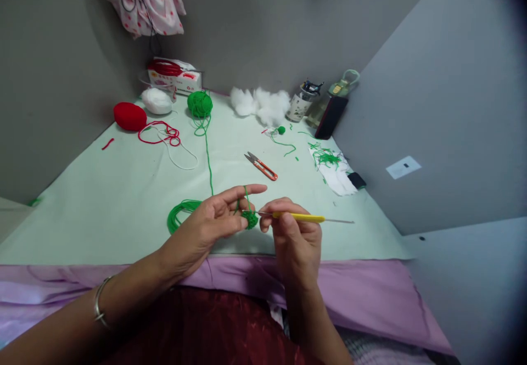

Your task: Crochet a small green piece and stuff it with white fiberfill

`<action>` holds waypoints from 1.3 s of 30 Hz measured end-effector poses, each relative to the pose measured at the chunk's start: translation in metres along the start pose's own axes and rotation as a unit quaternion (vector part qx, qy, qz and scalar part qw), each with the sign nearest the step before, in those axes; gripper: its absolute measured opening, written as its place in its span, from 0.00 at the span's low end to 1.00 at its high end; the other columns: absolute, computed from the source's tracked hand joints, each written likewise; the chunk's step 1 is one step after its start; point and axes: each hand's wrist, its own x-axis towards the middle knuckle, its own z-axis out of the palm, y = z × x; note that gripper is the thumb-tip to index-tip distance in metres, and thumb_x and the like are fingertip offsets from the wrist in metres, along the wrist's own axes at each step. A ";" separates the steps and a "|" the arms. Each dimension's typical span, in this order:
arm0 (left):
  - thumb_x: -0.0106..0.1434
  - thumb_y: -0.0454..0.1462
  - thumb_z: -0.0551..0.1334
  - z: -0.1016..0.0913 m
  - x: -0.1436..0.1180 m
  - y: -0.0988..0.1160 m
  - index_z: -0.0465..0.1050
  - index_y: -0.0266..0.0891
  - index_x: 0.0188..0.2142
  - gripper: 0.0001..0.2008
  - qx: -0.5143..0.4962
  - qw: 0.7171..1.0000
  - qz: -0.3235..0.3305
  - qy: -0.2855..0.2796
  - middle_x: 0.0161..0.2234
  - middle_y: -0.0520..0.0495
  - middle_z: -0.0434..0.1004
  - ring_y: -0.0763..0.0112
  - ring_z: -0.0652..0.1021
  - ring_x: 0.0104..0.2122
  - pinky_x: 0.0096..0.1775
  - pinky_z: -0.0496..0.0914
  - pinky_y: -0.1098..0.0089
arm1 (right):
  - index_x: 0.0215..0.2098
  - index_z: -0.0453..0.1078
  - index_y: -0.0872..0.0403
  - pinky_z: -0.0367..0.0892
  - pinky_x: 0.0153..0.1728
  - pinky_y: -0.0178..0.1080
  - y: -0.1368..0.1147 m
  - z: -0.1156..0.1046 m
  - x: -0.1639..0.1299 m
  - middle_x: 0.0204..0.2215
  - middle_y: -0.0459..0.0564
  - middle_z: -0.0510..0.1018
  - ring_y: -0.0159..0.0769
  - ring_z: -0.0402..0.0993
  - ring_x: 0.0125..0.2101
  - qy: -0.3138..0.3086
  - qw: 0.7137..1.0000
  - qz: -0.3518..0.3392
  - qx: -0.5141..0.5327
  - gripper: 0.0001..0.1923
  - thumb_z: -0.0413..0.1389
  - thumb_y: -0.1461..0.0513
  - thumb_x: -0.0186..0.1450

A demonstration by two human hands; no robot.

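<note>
Cloth, purple, along the near edge of the tabletop; just above it, both hands. In the right hand, thumb and fingers pinched on the yellow grip of a crochet hook, bare metal out at either end. On the left hand, forefinger stretched to the right with a green strand over it, thumb and other fingertips closed on a small crocheted piece, in front of the right fingertips. Hook end at the top of the piece; cannot tell whether through a loop. Beside the left wrist, a green coil. Farther, orange-handled snips, with yarn scraps on white paper to the right. Beyond, from left to right, a red ball, a white ball, a green ball and fluffy stuffing. Behind the white ball, a box.
</note>
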 end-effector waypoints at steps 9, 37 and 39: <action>0.57 0.33 0.69 -0.005 0.002 0.004 0.84 0.36 0.51 0.21 -0.101 0.993 -0.053 -0.014 0.36 0.47 0.75 0.74 0.69 0.32 0.39 0.69 0.74 | 0.37 0.83 0.50 0.70 0.28 0.33 -0.006 -0.003 0.004 0.30 0.48 0.80 0.29 0.73 0.27 0.036 0.998 0.031 0.042 0.08 0.62 0.57 0.70; 0.66 0.35 0.67 -0.007 -0.003 0.005 0.79 0.50 0.56 0.19 0.230 0.968 0.090 0.035 0.38 0.52 0.73 0.69 0.75 0.43 0.50 0.67 0.67 | 0.44 0.78 0.50 0.77 0.33 0.36 -0.013 -0.006 0.000 0.37 0.47 0.85 0.30 0.81 0.30 -0.020 0.992 -0.025 -0.122 0.12 0.51 0.62 0.77; 0.65 0.34 0.67 -0.005 -0.002 0.002 0.79 0.49 0.56 0.19 0.256 0.959 0.107 0.060 0.37 0.52 0.72 0.68 0.75 0.43 0.51 0.67 0.66 | 0.47 0.78 0.49 0.77 0.35 0.37 -0.016 -0.006 -0.004 0.38 0.47 0.84 0.31 0.81 0.32 -0.035 0.971 -0.085 -0.221 0.13 0.51 0.65 0.77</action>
